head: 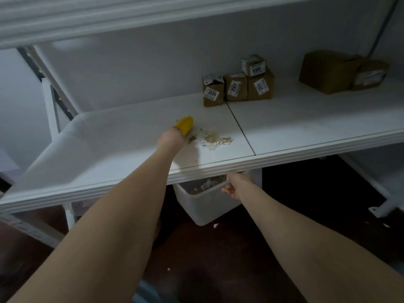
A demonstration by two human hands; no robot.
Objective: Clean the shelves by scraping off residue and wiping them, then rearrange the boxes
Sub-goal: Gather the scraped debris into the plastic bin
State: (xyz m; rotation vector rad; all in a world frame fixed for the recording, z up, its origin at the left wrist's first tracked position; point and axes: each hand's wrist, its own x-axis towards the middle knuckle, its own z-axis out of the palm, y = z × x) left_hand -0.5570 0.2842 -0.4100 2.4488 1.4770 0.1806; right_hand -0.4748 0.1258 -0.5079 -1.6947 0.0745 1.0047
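My left hand [171,137] grips a yellow-handled scraper [185,125] on the white shelf [122,154]; its blade end is hidden behind the hand. Just right of the hand lies a patch of scraped residue and paper flakes [213,139]. Below the shelf's front edge, my right hand [232,185] grips the rim of a translucent plastic bin [205,206] that holds some scraps. At the back of the shelf stand small brown boxes labelled 3005 [213,91], 2007 [235,87] and 2011 [261,86], with box 3004 [253,65] stacked on top.
Two larger brown boxes [330,72] sit at the far right of the shelf. An upper shelf [109,16] overhangs. A seam [240,127] divides the shelf boards. A white upright post [51,110] stands at left. The dark floor below has a few white flecks.
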